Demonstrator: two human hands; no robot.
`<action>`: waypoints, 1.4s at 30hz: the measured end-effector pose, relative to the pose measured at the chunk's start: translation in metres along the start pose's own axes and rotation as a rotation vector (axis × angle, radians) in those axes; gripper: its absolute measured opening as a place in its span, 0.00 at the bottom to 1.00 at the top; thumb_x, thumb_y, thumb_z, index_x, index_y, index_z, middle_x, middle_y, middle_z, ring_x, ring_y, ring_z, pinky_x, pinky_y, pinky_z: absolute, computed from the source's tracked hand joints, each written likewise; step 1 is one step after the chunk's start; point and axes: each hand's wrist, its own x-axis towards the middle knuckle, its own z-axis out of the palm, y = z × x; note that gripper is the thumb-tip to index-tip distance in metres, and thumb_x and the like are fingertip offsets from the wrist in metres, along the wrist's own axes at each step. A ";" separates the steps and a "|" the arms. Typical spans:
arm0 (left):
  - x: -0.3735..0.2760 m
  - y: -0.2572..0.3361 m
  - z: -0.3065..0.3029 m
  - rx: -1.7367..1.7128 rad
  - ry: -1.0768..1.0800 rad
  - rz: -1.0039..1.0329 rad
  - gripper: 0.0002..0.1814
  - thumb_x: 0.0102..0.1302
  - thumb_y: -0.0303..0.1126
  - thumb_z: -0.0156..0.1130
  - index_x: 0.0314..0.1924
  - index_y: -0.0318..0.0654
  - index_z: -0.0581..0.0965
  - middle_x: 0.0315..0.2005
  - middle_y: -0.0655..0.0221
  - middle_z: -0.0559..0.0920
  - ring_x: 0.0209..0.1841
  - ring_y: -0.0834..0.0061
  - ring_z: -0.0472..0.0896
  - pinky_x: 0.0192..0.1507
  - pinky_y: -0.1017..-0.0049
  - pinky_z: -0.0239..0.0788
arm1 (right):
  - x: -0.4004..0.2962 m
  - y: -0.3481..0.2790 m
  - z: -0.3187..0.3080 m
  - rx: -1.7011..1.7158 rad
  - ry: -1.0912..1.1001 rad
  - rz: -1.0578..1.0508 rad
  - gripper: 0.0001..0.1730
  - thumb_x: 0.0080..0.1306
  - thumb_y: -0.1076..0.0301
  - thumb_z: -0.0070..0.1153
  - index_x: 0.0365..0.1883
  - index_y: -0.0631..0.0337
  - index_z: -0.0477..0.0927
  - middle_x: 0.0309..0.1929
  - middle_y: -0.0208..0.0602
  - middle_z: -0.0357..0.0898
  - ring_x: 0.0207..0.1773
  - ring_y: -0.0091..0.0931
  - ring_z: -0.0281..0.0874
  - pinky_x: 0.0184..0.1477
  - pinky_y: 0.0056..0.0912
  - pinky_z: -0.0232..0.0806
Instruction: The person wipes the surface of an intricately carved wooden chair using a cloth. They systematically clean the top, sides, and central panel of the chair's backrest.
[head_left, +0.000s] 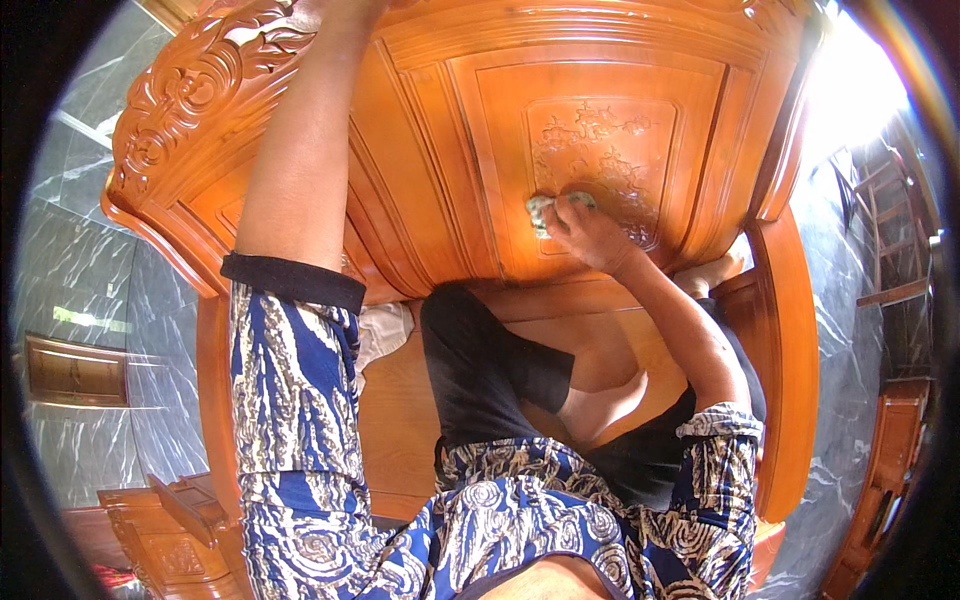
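My right hand (589, 229) is closed on a small pale green-and-white cloth (540, 214) and presses it to the lower left part of the carved floral panel (600, 131). That panel is set in the backrest of a varnished wooden bench (495, 172), and its carving looks glossy near the hand. My left arm reaches up across the backrest to its top edge, beside the carved scrollwork (196, 88). The left hand itself is out of view beyond the picture's upper rim.
My legs are folded on the wooden seat (397, 427). A white cloth (384, 330) lies on the seat at the left, by the backrest. Armrests (787, 360) flank the seat. Other carved furniture (176, 555) stands lower left; a wooden ladder (892, 225) is at right.
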 end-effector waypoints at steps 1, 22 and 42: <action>0.000 0.001 -0.001 0.002 0.002 0.005 0.23 0.68 0.48 0.47 0.30 0.33 0.75 0.26 0.46 0.79 0.32 0.44 0.79 0.38 0.52 0.68 | 0.005 0.004 -0.006 -0.035 0.056 0.045 0.24 0.60 0.68 0.49 0.55 0.63 0.68 0.52 0.49 0.66 0.46 0.37 0.73 0.39 0.32 0.76; -0.001 0.006 -0.003 -0.029 0.218 0.086 0.21 0.66 0.44 0.52 0.22 0.35 0.72 0.19 0.50 0.76 0.26 0.48 0.77 0.30 0.55 0.66 | 0.073 0.067 -0.048 -0.115 0.462 0.418 0.36 0.52 0.78 0.54 0.62 0.58 0.65 0.56 0.51 0.64 0.51 0.44 0.73 0.38 0.38 0.79; -0.002 0.003 -0.001 0.007 0.089 0.067 0.21 0.68 0.44 0.49 0.26 0.33 0.73 0.24 0.48 0.78 0.31 0.47 0.77 0.36 0.53 0.66 | 0.019 0.006 -0.005 -0.170 0.144 0.052 0.22 0.58 0.66 0.49 0.52 0.62 0.70 0.49 0.47 0.67 0.45 0.36 0.73 0.40 0.32 0.74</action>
